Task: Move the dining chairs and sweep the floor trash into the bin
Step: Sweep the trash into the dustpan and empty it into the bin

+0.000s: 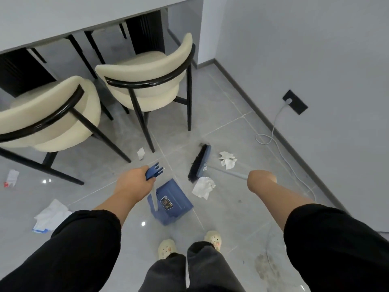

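— Black sleeves (63, 249) fill the bottom of my feed, with pale clogs (166, 248) at six o'clock. What do you need?

— Hands first.

— Left hand (134, 180) is closed round the comb-toothed top of the handle of the blue dustpan (170, 202). The pan is just ahead of the feet, but I cannot tell whether it touches the tiles or which way its mouth faces. Right hand (262, 180) shows me only its back. I read it as wrapped round the shaft of the broom (200, 163), though the fingers are hidden.

— Why that arrangement?

— I reckon the pan is parked as the target. The black bristles sit at twelve o'clock, and a crumpled white tissue (203, 187) touches their near end, between brush and pan. One short drag toward six should feed it in.

— The rest of the trash?

— Scattered. There is a second tissue (227, 159) at one o'clock, behind the broom head. A small scrap (140, 153) lies at eleven beside a chair leg. A red-and-white wrapper (11, 178) is at nine and a flat white sheet (51, 216) at eight. All of it looks like light paper.

— Chairs? Bin?

— One cream dining chair (48, 114) is at ten and a second chair (147, 81) at eleven. Both have their backs to me and sit close to the table (84, 15), so I judge they are not pulled clear. No bin is in view.
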A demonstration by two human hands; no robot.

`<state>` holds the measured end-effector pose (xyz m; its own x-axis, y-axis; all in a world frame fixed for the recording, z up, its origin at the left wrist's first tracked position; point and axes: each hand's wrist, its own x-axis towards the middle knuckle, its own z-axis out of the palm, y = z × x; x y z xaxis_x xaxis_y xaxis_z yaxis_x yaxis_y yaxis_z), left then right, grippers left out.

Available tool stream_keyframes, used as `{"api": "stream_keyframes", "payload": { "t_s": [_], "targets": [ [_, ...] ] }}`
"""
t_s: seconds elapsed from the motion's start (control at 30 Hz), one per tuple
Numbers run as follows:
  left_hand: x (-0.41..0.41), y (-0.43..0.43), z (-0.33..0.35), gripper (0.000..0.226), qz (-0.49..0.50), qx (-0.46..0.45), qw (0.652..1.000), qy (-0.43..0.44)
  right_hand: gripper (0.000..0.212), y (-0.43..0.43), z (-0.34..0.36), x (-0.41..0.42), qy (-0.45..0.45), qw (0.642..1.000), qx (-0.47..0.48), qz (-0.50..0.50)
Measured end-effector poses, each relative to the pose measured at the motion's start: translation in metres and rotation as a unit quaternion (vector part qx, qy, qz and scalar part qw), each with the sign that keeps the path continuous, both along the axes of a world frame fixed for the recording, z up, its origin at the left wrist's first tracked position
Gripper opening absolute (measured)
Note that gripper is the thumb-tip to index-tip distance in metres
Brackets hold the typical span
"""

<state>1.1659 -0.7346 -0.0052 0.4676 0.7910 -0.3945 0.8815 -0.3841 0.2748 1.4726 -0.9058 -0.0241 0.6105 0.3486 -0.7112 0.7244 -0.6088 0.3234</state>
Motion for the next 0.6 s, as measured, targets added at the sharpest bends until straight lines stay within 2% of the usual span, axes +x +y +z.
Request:
{"api": "stream_keyframes", "payload": {
  "t_s": [0.1, 0.2, 0.33, 0.4, 0.5, 0.6],
  "targets": [
    [0.018, -0.002, -0.003, 0.016, -0.012, 0.007, 1.0, 0.006, 0.028, -0.021, 0.009, 0.026, 0.007, 0.997, 0.044, -0.064],
    [0.041, -0.005, -0.001, 0.02, -0.03, 0.015, 0.999, 0.009, 0.027, -0.042, 0.02, 0.058, 0.034, 0.982, 0.07, -0.173],
    [0.063, -0.009, -0.004, 0.019, -0.039, 0.03, 0.999, 0.004, 0.032, -0.039, 0.02, 0.085, 0.078, 0.934, 0.107, -0.331],
    [0.068, -0.008, -0.007, 0.018, -0.044, 0.038, 0.998, 0.012, 0.025, -0.03, 0.012, 0.09, 0.1, 0.92, 0.11, -0.362],
    [0.065, -0.004, -0.01, 0.017, -0.045, 0.046, 0.998, 0.006, 0.024, -0.024, -0.009, 0.085, 0.125, 0.901, 0.126, -0.396],
    [0.052, -0.004, -0.015, 0.015, -0.065, 0.038, 0.997, 0.01, 0.021, -0.035, -0.028, 0.07, 0.14, 0.864, 0.128, -0.467]
  ]
}}
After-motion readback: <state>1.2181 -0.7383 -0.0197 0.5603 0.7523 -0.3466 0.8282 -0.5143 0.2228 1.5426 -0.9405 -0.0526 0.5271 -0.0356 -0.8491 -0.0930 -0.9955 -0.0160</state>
